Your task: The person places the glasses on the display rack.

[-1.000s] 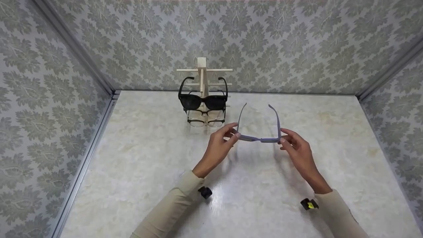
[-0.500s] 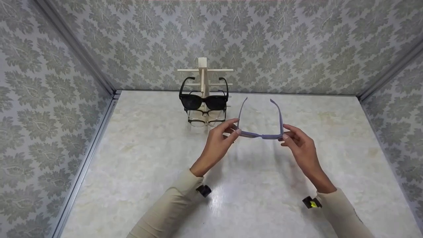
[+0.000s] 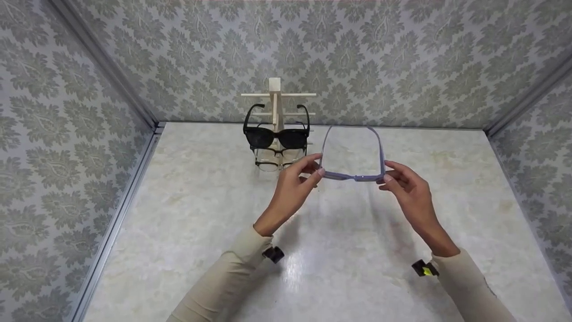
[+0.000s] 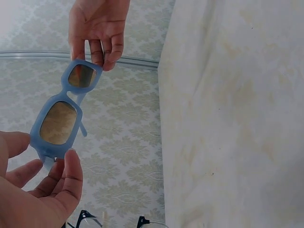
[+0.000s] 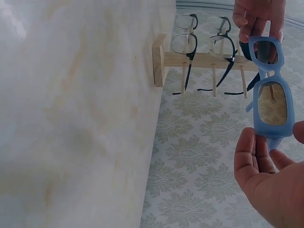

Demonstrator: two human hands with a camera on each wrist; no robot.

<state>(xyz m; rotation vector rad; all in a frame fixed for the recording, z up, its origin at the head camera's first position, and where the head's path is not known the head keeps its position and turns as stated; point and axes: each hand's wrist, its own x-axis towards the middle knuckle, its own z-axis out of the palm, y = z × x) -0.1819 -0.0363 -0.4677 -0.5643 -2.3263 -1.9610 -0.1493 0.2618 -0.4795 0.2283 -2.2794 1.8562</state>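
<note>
A pair of sunglasses [image 3: 368,178] with a light blue frame and brownish lenses is held above the table, temples unfolded and pointing toward the back wall. My left hand [image 3: 292,188] pinches its left corner near the hinge between thumb and fingers. At the opposite corner my right hand [image 3: 413,194] grips in the same way. In the left wrist view the sunglasses' front [image 4: 58,122] faces the camera, stretched between both hands. The right wrist view shows the lens [image 5: 272,103] near my right hand, with the wooden display stand [image 5: 204,60] behind.
Left of the held pair, the wooden stand [image 3: 275,84] with crossbars rises near the back wall. Black sunglasses [image 3: 292,138] hang on it above two pairs of dark-rimmed eyeglasses [image 3: 268,168]. Its top crossbar [image 3: 299,95] is bare. Patterned walls enclose the pale marbled table [image 3: 201,201].
Both hands have carried the blue sunglasses slightly up and toward the back wall, keeping their grip. The temples' tips now reach the table's back edge in the head view. The stand has stayed put.
</note>
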